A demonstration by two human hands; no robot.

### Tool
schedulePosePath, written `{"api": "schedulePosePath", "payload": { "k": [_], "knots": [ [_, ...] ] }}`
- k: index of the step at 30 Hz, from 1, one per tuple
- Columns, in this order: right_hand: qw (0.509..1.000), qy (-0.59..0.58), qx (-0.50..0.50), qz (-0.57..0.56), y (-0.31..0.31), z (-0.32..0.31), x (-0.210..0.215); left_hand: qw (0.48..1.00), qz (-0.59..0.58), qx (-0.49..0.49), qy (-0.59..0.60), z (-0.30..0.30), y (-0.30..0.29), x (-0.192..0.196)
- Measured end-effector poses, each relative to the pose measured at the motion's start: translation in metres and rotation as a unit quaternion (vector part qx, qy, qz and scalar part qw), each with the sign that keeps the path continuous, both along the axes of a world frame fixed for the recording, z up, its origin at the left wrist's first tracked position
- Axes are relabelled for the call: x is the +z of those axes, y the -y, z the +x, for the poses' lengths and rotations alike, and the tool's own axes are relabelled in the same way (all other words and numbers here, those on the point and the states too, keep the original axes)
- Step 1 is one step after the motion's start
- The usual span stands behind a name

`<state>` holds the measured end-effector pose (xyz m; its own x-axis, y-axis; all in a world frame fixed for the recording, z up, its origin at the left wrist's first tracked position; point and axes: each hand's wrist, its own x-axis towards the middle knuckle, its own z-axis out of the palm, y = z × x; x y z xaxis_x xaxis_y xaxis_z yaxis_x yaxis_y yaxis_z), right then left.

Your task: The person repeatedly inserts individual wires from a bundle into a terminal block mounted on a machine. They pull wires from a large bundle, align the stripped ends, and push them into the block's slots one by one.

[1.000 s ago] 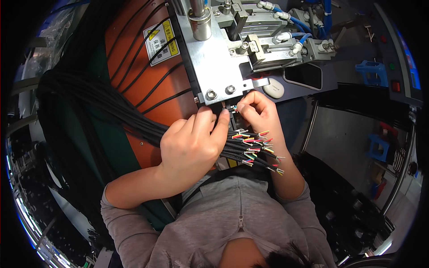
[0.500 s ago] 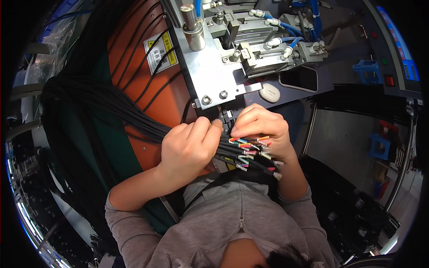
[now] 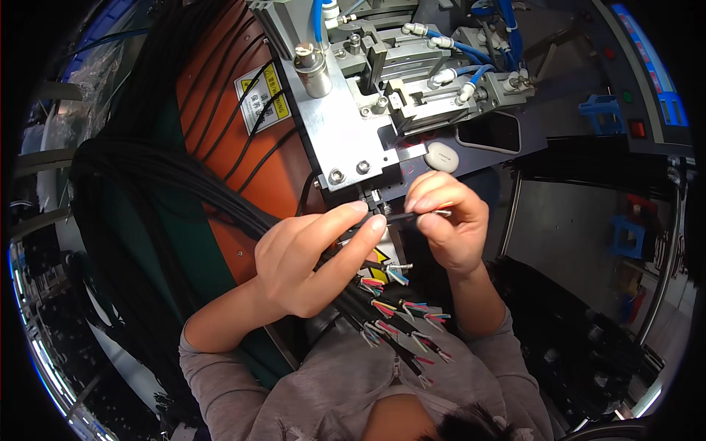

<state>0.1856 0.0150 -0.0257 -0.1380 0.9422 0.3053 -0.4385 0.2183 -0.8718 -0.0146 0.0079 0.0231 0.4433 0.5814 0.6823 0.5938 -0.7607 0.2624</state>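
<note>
Both hands meet just below a grey metal machine plate (image 3: 346, 132) with two bolts at its near edge. The left hand (image 3: 309, 257) has its thumb and forefinger pressed together on a single thin black cable (image 3: 401, 217), pinching it a little back from its end. The right hand (image 3: 445, 220) pinches the same cable at its stripped tip, fingertips curled tightly round it, so the cable runs almost level between the two hands, right under the plate's near edge.

Beneath the left hand a thick bundle of black cables (image 3: 169, 191) sweeps in from the far left across an orange machine panel (image 3: 220, 110). Their stripped ends, showing short coloured wires (image 3: 401, 312) in red, green, blue and white, fan out near the person's chest, just below both hands. A yellow and white warning label (image 3: 261, 99) sits on the orange panel, crossed by several cables.

Beyond the plate stands a pneumatic assembly with blue air hoses (image 3: 471, 73). A small white oval button (image 3: 441, 156) lies just above the right hand.
</note>
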Motion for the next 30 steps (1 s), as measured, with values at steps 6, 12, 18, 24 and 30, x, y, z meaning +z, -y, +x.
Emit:
{"api": "schedulePosePath", "payload": {
  "k": [6, 12, 18, 24, 30],
  "knots": [
    [0.984, 0.174, -0.009, 0.036, -0.002, -0.016, 0.009, 0.992, -0.121, -0.035, -0.003, 0.0, -0.001, -0.009],
    [0.882, 0.288, -0.259, 0.268, 0.002, -0.027, 0.006, 0.99, -0.136, -0.014, 0.027, 0.003, -0.002, -0.004],
    [0.96, 0.243, -0.096, 0.104, 0.002, -0.02, 0.011, 0.991, -0.126, -0.016, 0.042, 0.005, -0.003, -0.008],
    [0.988, 0.125, -0.056, -0.069, 0.0, -0.02, 0.018, 0.994, -0.109, -0.007, 0.004, 0.006, -0.001, -0.013],
    [0.941, 0.288, -0.155, 0.087, -0.001, -0.022, 0.014, 0.997, -0.074, 0.019, -0.035, 0.006, 0.001, -0.016]
  ]
}}
